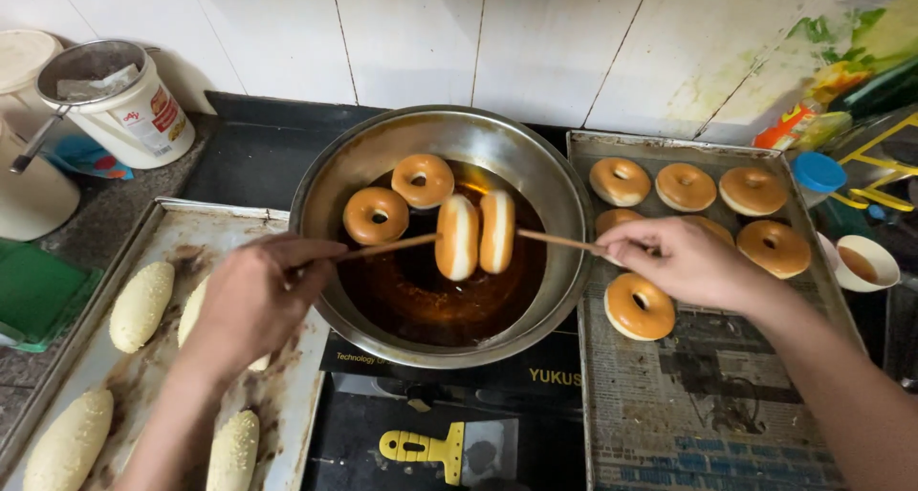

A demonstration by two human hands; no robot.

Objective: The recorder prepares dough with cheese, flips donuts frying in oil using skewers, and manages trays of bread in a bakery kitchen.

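White tiled wall behind, dark counter below. Big steel pan [442, 233] of dark oil in the middle, two browned doughnuts [400, 197] floating at the back of it. To the right, paper-lined tray [708, 395] with more fried doughnuts [685, 187]; to the left, metal tray [182, 225] of pale seeded dough rolls [141, 305]. Above the oil, two doughnuts on the stick [475, 234], threaded through their holes, hanging on edge, touching. Thin wooden stick [402, 246] level across the pan. Left hand [253, 300] closed around one end, right hand [681, 260] pinching the other, fingers curled tight. Probably light, soft, hot and greasy, easily dented; best carried by the hole on the stick, never squeezed at the crust.
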